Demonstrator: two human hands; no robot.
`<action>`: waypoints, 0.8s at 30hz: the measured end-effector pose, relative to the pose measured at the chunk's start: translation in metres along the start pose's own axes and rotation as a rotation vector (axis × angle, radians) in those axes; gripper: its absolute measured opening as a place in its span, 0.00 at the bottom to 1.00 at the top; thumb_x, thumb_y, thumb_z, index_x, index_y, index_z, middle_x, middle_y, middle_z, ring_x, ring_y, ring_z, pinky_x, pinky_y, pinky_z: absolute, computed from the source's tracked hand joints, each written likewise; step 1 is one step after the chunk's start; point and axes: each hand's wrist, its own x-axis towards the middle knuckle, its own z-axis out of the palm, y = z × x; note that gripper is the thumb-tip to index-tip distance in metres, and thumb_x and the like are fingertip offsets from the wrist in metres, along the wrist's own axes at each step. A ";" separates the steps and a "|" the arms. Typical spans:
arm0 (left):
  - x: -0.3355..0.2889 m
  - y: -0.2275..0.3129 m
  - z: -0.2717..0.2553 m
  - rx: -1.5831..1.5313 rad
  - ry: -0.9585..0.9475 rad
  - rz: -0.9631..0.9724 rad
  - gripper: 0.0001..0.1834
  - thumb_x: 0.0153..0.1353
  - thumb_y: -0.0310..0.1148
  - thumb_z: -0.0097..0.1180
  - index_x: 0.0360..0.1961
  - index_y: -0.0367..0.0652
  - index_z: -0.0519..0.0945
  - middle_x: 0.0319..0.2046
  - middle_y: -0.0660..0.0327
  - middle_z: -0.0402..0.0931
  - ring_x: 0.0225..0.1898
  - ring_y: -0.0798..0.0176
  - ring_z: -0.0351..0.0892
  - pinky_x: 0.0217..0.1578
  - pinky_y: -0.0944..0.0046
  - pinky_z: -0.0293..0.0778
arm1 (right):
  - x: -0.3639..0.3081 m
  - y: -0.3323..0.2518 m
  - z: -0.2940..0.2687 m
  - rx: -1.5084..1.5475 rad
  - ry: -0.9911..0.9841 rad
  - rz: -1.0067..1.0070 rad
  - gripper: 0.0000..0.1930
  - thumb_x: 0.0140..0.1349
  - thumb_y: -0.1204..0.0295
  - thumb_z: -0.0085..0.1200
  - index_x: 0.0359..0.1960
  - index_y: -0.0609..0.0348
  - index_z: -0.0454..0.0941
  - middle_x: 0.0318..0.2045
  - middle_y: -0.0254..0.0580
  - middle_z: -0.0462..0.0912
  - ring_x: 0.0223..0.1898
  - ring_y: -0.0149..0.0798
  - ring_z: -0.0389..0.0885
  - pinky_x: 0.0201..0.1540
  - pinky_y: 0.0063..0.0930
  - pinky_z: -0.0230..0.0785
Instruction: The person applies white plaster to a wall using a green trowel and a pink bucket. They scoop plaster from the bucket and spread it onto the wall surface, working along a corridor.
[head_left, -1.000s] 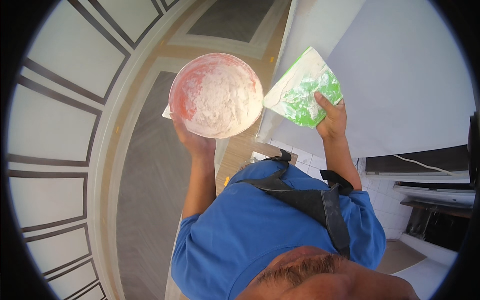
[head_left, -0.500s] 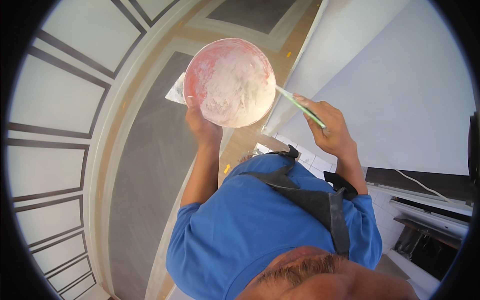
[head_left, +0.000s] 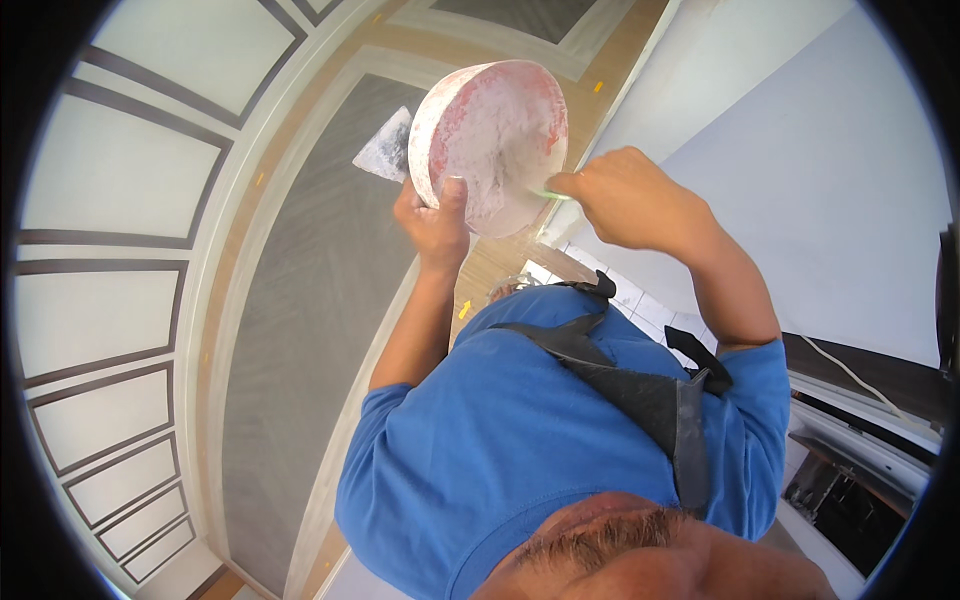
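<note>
Up ahead, my left hand (head_left: 438, 222) grips a round bowl (head_left: 424, 140), its thumb over the near rim. The bowl is red inside, smeared with whitish plaster paste (head_left: 490, 190), and tilts toward the right. From behind its left side sticks out a smeared triangular metal blade (head_left: 384, 150); whether my left fingers hold it too is hidden. My right hand (head_left: 622, 195) is closed around a thin green tool (head_left: 552, 194) at the bowl's right rim. Its tip reaches into the paste, and its exact kind is not clear.
White panelled wall (head_left: 110, 310) with dark frames curves along the left. Below lies the floor with a dark grey panel (head_left: 300, 290) and tan borders. A pale wall or partition (head_left: 820, 190) stands close on the right, with a white cable (head_left: 850, 370) and dark equipment (head_left: 850, 500) below it.
The bowl has tipped toward the right and shifted slightly right, showing its outer left wall. My right hand has turned over and moved closer, bringing the green tool into the bowl.
</note>
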 end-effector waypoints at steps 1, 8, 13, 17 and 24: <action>-0.001 0.001 0.000 0.005 -0.007 0.013 0.35 0.63 0.49 0.68 0.58 0.26 0.77 0.51 0.52 0.81 0.52 0.61 0.79 0.55 0.59 0.73 | 0.008 -0.002 -0.005 -0.011 -0.016 -0.019 0.23 0.50 0.86 0.53 0.50 0.61 0.83 0.26 0.54 0.84 0.33 0.56 0.85 0.38 0.47 0.75; -0.001 0.024 0.011 0.050 -0.005 -0.022 0.36 0.63 0.49 0.69 0.57 0.25 0.77 0.50 0.51 0.81 0.52 0.60 0.79 0.55 0.58 0.72 | 0.048 -0.004 -0.016 -0.050 -0.293 0.005 0.23 0.47 0.85 0.54 0.49 0.64 0.83 0.33 0.60 0.85 0.40 0.59 0.85 0.43 0.49 0.76; -0.004 0.020 0.015 0.051 0.055 -0.022 0.34 0.64 0.48 0.67 0.56 0.25 0.78 0.49 0.51 0.81 0.51 0.60 0.79 0.54 0.59 0.73 | 0.050 0.016 -0.009 0.196 -0.257 -0.096 0.18 0.50 0.81 0.56 0.45 0.65 0.85 0.35 0.61 0.86 0.42 0.60 0.85 0.44 0.48 0.78; -0.006 0.005 0.011 0.046 0.049 0.018 0.31 0.66 0.46 0.65 0.55 0.26 0.78 0.47 0.53 0.82 0.49 0.62 0.79 0.53 0.59 0.73 | 0.046 0.039 -0.002 0.422 -0.145 -0.207 0.16 0.54 0.75 0.60 0.46 0.65 0.85 0.36 0.58 0.87 0.41 0.56 0.87 0.44 0.43 0.78; -0.005 -0.008 -0.003 0.168 0.154 -0.037 0.26 0.71 0.44 0.57 0.54 0.27 0.79 0.42 0.58 0.81 0.42 0.66 0.77 0.44 0.63 0.73 | -0.027 0.063 -0.032 0.863 -0.076 -0.145 0.18 0.61 0.75 0.58 0.52 0.69 0.83 0.37 0.49 0.89 0.36 0.37 0.85 0.42 0.32 0.76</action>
